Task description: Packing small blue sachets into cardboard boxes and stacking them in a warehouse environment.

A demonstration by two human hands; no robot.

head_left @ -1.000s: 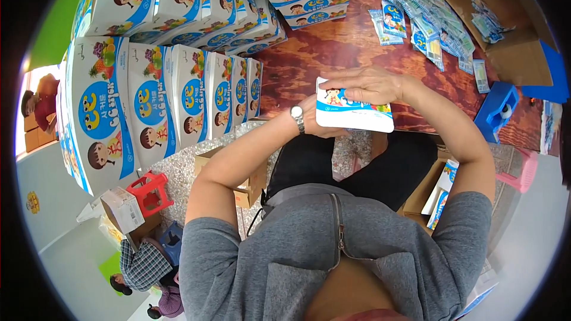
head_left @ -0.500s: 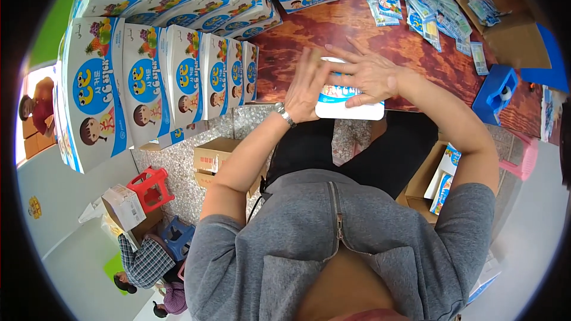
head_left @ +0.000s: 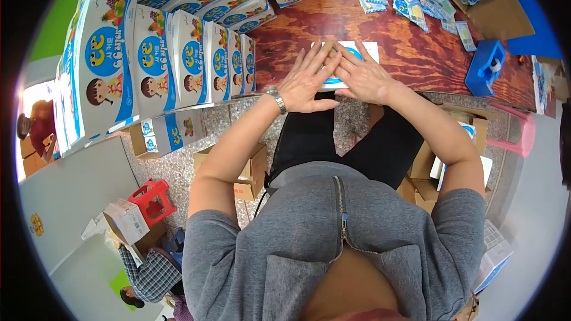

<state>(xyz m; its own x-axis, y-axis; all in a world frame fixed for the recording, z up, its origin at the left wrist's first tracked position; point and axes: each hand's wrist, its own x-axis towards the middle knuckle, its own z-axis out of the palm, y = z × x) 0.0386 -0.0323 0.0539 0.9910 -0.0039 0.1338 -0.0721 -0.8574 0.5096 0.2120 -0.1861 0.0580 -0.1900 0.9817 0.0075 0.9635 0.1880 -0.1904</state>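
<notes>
A white and blue printed carton (head_left: 370, 50) lies flat at the near edge of the table, mostly hidden under my hands. My left hand (head_left: 309, 80) rests flat on its left part, fingers stretched out and thumb spread to the right. From the other side my right hand (head_left: 364, 78) lies flat on the carton with its fingers apart. The fingertips of both hands meet and partly overlap near the carton's middle. Neither hand grips anything.
Rows of upright printed cartons (head_left: 156, 62) stand at the left. Small sachets (head_left: 410, 0) lie heaped at the far right, beside an open cardboard box (head_left: 505, 12). A blue tape dispenser (head_left: 485, 71) sits on the table's right, near a pink stool (head_left: 516, 131).
The carton has moved away from me, farther onto the table. My right hand has drawn back from across it, and both hands now press flat side by side.
</notes>
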